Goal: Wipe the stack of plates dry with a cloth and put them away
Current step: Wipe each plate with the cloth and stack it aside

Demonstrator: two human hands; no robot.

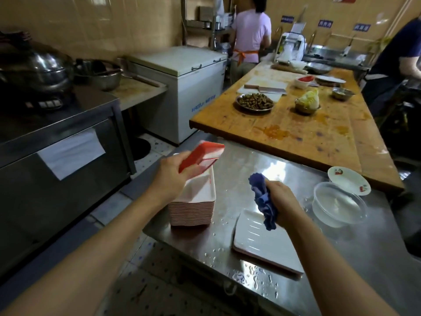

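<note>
Both forearms reach out below me over a wet steel table [296, 179]; my left hand [169, 173] is closed around one plate [200, 157], red underside up, tilted above the stack of plates [193, 206] that stands at the table's left edge; my right hand [281, 201] is bunched tight on the blue cloth [262, 201], hovering just over a single white plate [262, 240] that lies flat near the front.

As I judge it, the step in hand is bringing the lifted plate and the cloth together; I want to turn it white face up, keep my thumb on the rim, and sweep the cloth along the ridges and into the corners, then across the red back; droplets dot the steel near the front edge, so dried plates should not go back down there.

Room matters: the stack sits right at the left edge with open floor beside it, so I would lift straight up, not drag sideways; a clear plastic tub [339, 204] and a small patterned dish [348, 180] stand to the right, near but apart from my cloth hand; the wooden table [307, 131] butts against the far side; the steel between my hands is the freest ground.
</note>
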